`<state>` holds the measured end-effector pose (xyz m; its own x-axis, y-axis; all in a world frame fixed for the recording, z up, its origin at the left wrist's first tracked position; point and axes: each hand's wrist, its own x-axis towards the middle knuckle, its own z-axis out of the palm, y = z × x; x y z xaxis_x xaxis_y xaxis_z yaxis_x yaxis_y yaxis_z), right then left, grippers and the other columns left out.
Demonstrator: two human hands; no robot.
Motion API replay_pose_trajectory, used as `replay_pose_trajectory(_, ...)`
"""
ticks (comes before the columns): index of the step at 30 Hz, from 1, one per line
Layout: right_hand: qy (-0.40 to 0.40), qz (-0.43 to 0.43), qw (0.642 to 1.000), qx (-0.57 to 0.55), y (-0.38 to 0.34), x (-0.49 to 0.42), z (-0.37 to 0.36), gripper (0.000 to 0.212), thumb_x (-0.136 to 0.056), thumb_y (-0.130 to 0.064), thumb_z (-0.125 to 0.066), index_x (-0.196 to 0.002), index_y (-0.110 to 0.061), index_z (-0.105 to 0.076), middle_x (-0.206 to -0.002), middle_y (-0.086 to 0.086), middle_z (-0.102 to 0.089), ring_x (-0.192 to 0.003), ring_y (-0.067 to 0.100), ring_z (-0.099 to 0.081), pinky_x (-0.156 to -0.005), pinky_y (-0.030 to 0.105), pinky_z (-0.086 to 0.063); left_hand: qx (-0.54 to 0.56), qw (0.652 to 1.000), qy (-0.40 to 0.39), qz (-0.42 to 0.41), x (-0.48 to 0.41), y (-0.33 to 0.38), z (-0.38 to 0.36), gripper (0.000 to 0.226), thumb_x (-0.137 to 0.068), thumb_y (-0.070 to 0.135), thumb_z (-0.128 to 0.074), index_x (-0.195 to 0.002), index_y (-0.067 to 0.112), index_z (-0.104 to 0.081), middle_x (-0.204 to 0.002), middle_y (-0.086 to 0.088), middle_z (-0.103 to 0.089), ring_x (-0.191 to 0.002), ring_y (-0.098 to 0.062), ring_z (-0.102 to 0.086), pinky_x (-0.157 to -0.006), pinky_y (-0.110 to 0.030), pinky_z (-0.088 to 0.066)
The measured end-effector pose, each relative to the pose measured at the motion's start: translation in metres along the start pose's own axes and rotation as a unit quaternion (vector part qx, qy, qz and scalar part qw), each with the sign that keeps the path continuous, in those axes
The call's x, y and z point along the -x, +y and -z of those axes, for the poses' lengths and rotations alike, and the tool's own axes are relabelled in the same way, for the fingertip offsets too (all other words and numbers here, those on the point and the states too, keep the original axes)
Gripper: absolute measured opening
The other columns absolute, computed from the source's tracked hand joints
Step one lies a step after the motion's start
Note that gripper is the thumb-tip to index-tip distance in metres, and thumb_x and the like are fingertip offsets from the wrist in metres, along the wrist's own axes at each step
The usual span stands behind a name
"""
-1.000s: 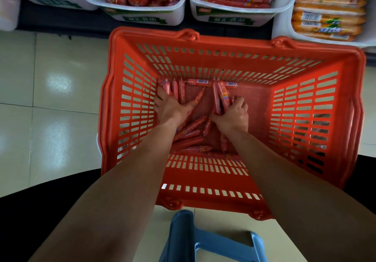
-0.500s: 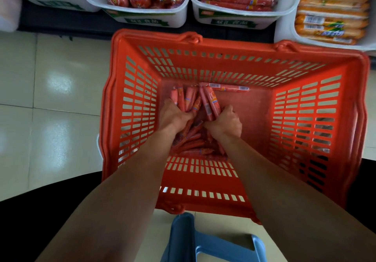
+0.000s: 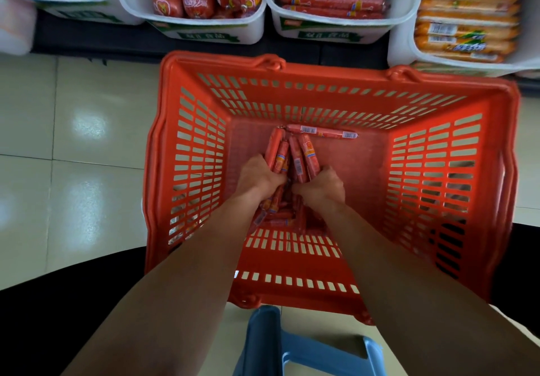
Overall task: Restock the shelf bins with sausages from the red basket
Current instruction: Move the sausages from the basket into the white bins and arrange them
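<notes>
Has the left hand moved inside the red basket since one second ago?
Yes. The left hand, gripping sausages, moved away from the red basket's left wall, inward toward the right hand.

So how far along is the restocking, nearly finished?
The shelf bins look fairly full. In hand: left hand and right hand grip a bundle of sausages inside the red basket. Left: carrying it to a bin, then the lone sausage by the far wall and loose sausages underneath.

Both hands (image 3: 258, 174) (image 3: 321, 186) grip sausages (image 3: 295, 156) inside red basket (image 3: 336, 74).
</notes>
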<state>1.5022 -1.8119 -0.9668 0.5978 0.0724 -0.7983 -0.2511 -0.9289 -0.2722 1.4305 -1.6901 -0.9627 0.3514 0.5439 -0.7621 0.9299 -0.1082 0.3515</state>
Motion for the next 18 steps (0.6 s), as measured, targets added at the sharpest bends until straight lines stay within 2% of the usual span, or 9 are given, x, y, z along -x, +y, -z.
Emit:
replay_pose_trajectory(3, -0.032, -0.006, 0.999, -0.018, 0.007, -0.005, 0.007, 0.073, -0.041, -0.057, -0.08, -0.102, -0.021, -0.064, -0.085, 0.001, -0.072, -0.08, 0.021, -0.071, -0.074, 0.034, -0.06, -0.033, 0.999, -0.031, 0.006, 0.003, 0.003, -0.002, 0.075, -0.072, 0.035, -0.087, -0.131, 0.012, -0.046, -0.124, -0.009, -0.061, -0.114, -0.028, -0.061, -0.081, -0.031, -0.044)
replay_pose_trajectory(6, -0.04, 0.006, 0.998, -0.057, 0.014, -0.006, 0.019, 0.049, -0.052, -0.04, -0.085, -0.091, -0.019, -0.065, -0.079, 0.0, -0.07, -0.071, 0.017, -0.07, -0.062, 0.027, -0.058, -0.037, 0.999, -0.031, 0.023, 0.004, 0.005, -0.003, 0.072, -0.076, 0.033, -0.085, -0.131, 0.013, -0.044, -0.126, -0.009, -0.06, -0.115, -0.028, -0.06, -0.084, -0.031, -0.046)
replay_pose_trajectory(10, -0.061, 0.023, 0.993, -0.099, 0.026, -0.007, 0.039, 0.018, -0.064, -0.019, -0.082, -0.079, -0.015, -0.073, -0.057, -0.001, -0.068, -0.053, 0.014, -0.067, -0.054, 0.024, -0.053, -0.062, 0.997, -0.043, 0.015, 0.005, 0.007, 0.002, 0.067, -0.074, 0.04, -0.086, -0.126, 0.011, -0.056, -0.118, -0.008, -0.064, -0.11, -0.027, -0.062, -0.089, -0.033, -0.052)
replay_pose_trajectory(14, -0.069, 0.052, 0.995, -0.049, 0.026, 0.0, 0.054, 0.025, -0.064, -0.02, -0.083, -0.086, -0.017, -0.071, -0.07, 0.004, -0.073, -0.056, 0.015, -0.069, -0.052, 0.021, -0.051, -0.083, 0.993, -0.087, 0.01, 0.009, 0.002, 0.015, 0.058, -0.073, 0.039, -0.085, -0.119, 0.011, -0.062, -0.108, -0.008, -0.066, -0.105, -0.028, -0.064, -0.079, -0.03, -0.049)
replay_pose_trajectory(18, -0.09, 0.092, 0.991, -0.025, 0.018, 0.016, 0.077, 0.024, -0.067, -0.017, -0.082, -0.087, -0.018, -0.069, -0.068, 0.003, -0.071, -0.054, 0.017, -0.066, -0.043, 0.018, -0.046, -0.112, 0.988, -0.111, -0.004, 0.028, -0.001, 0.034, 0.06, -0.072, 0.032, -0.083, -0.124, 0.015, -0.058, -0.116, -0.01, -0.067, -0.103, -0.028, -0.064, -0.084, -0.033, -0.052)
